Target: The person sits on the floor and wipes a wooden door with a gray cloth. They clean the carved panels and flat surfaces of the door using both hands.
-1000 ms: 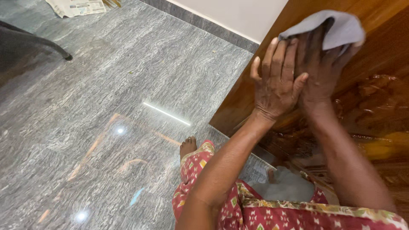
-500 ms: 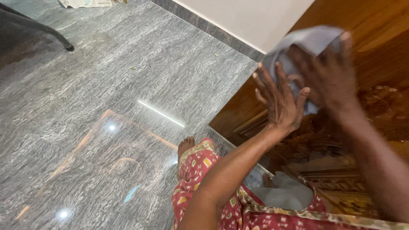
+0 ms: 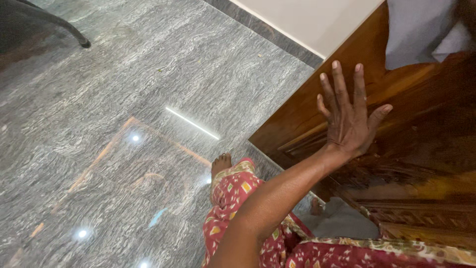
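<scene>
Shiny grey stone floor (image 3: 124, 124) fills the room, with lights glinting on it. Nearest is a red patterned cloth garment (image 3: 258, 233) and a bare foot (image 3: 220, 166) on the floor. Past that, the left hand (image 3: 349, 119) is pressed flat on the polished brown carved wooden door (image 3: 421, 149), fingers straight and spread apart. Farther up, a pale grey cloth (image 3: 416, 30) lies against the door's top corner. Only an edge of the right hand (image 3: 466, 12) shows on the cloth, so I cannot tell how its fingers are.
</scene>
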